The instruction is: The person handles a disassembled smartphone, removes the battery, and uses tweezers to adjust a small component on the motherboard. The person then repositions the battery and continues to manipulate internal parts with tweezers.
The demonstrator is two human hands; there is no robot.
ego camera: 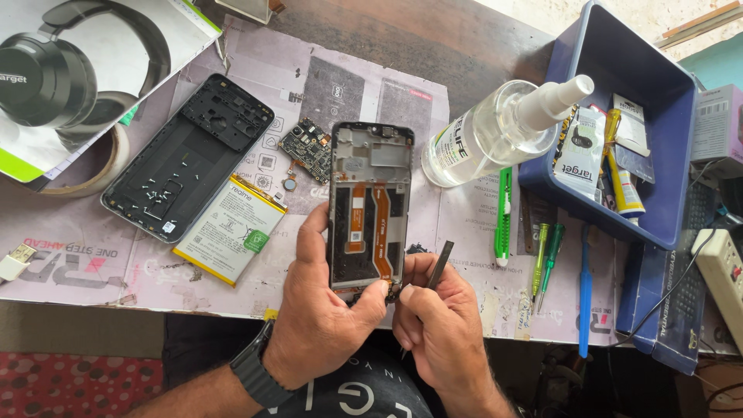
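My left hand (321, 313) grips the lower end of an opened phone frame (370, 205) with orange flex cables showing inside. It stands lengthwise in front of me, above the table edge. My right hand (437, 321) holds thin dark tweezers (439, 265) beside the frame's lower right corner, their tip pointing up and away. A black watch sits on my left wrist.
A black back cover (190, 155) holding several screws, a white battery (230, 228) and a small circuit board (307, 147) lie to the left. A clear spray bottle (495, 128), a blue bin (619, 116) of tools, screwdrivers (546, 255) and a power strip (724, 275) lie to the right. A headphone box (77, 70) sits far left.
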